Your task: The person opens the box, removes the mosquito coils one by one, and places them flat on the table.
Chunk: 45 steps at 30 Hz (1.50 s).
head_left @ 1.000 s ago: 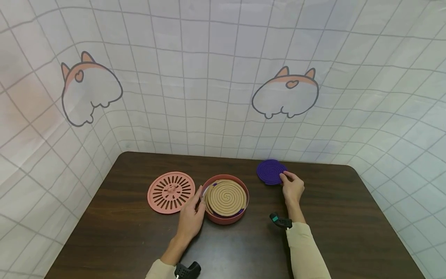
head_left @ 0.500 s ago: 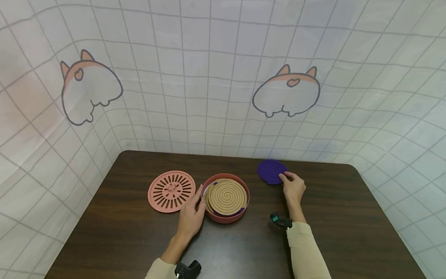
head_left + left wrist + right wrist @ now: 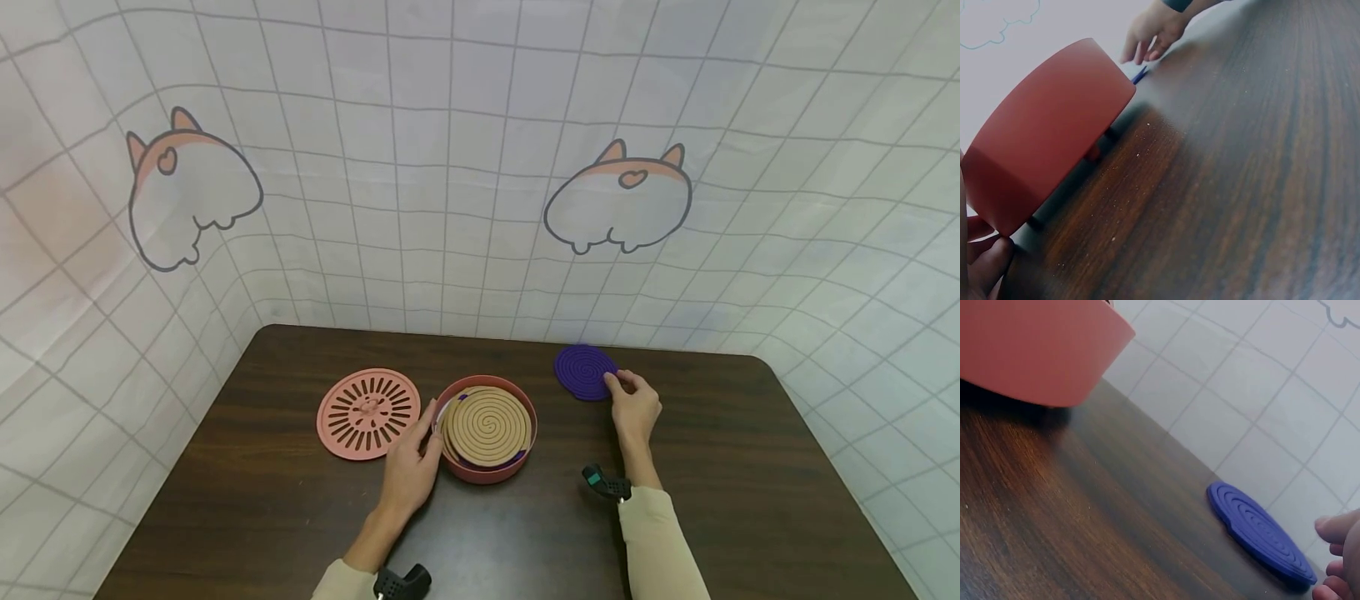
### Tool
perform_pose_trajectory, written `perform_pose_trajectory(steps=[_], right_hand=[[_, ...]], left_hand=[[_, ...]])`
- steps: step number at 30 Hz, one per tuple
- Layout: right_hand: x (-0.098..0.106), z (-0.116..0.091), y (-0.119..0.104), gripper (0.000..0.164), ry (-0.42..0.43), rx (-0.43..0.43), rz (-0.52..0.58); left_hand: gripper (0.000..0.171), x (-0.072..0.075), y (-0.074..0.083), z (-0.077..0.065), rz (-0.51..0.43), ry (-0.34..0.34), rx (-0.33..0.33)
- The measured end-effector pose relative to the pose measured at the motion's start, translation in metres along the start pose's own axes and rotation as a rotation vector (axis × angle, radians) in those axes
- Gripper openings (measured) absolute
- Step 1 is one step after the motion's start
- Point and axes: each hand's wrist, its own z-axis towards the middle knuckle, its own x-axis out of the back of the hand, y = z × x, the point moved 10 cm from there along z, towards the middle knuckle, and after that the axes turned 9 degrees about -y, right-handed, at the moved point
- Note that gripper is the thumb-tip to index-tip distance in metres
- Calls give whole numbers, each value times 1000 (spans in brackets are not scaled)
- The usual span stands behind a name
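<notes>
A round red mosquito-coil holder [image 3: 480, 476] stands on short feet mid-table, with tan mosquito coils [image 3: 489, 425] stacked inside and bits of purple under them. My left hand [image 3: 411, 469] rests along the holder's left side, thumb and fingers spread at its wall; in the left wrist view its fingertips [image 3: 992, 259] show at the holder's lower edge. At the back right, a purple mosquito coil [image 3: 583, 372] lies flat on the table. My right hand [image 3: 634, 411] is just at its right edge, with thumb and fingers parted beside the purple coil [image 3: 1260, 532] in the right wrist view.
A pink slotted lid [image 3: 369, 415] lies left of the holder, close to the left hand. The dark wooden table [image 3: 300, 517] ends at the back against a white gridded curtain [image 3: 420, 208].
My right hand has moved slightly right, its fingertips now at the purple coil's edge. The left hand, holder and lid stay where they were.
</notes>
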Motion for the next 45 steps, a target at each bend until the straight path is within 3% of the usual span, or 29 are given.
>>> perform_pose_trajectory(steps=[6,14,20,36,45], right_hand=[[2,-1,-9,43,31,12,4],[-1,-7,-23,48,1,1,52],[-4,-14,-37,50,-19,38,63],[-16,-36,-71,47,-111,144,108],[-26,-40,-84,42,-138,155,146]], left_hand=[[48,1,1,0,-5,3,3],[48,0,1,0,-2,4,8],[48,2,2,0,14,11,3],[48,-1,-3,-2,-7,-2,48],[49,-2,-4,0,-3,-6,53]])
